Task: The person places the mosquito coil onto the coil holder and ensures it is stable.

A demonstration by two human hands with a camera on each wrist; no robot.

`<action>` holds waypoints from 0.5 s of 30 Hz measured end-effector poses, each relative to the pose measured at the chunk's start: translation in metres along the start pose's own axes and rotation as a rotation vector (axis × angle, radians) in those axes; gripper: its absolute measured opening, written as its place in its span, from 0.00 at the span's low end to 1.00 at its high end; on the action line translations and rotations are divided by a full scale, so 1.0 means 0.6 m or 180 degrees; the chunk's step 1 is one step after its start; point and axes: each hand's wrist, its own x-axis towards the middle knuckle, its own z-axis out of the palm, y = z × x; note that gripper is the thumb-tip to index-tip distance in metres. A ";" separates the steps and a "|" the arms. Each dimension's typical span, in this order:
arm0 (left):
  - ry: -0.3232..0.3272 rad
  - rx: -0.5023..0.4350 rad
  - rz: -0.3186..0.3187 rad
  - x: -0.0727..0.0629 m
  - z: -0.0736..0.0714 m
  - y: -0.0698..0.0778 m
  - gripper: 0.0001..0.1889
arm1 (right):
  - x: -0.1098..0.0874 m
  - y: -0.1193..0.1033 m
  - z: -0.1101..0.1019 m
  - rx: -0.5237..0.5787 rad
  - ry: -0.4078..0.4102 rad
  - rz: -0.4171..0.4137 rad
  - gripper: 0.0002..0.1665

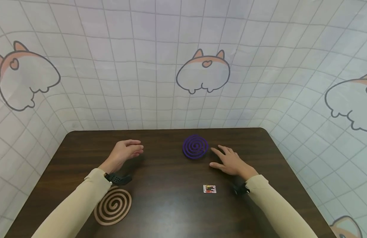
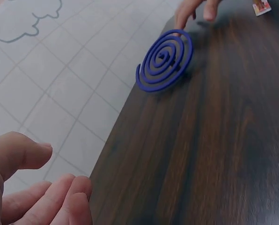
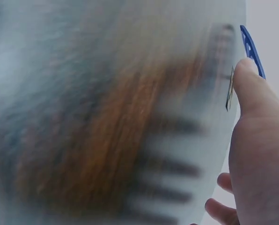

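Observation:
A purple mosquito coil (image 1: pixel 195 146) lies near the back of the dark table, and its spiral also shows in the left wrist view as a tilted purple coil (image 2: pixel 164 61). Just to its right is my right hand (image 1: pixel 229 161), fingers spread and holding nothing. My left hand (image 1: pixel 124 154) hovers over the left part of the table, its fingers relaxed and nothing in them. Under the left forearm a brown mosquito coil (image 1: pixel 114 205) is partly covered by the sleeve. In the right wrist view the thumb (image 3: pixel 252 89) overlaps the blue edge of the coil.
A small colourful printed card (image 1: pixel 209 189) lies flat between the forearms, left of the right wrist. The dark wooden table (image 1: pixel 162 185) ends at a white tiled-pattern curtain (image 1: pixel 147 82) at the back and sides. Each wrist carries a black band (image 1: pixel 119 179).

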 end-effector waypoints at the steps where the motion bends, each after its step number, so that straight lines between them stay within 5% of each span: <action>1: 0.0001 0.0008 -0.0009 -0.004 -0.002 -0.002 0.30 | -0.004 0.000 0.000 -0.0019 0.0014 -0.0002 0.46; 15: -0.0067 0.0197 -0.0054 -0.046 -0.021 -0.034 0.29 | -0.047 -0.004 0.012 -0.0101 0.0284 -0.0129 0.44</action>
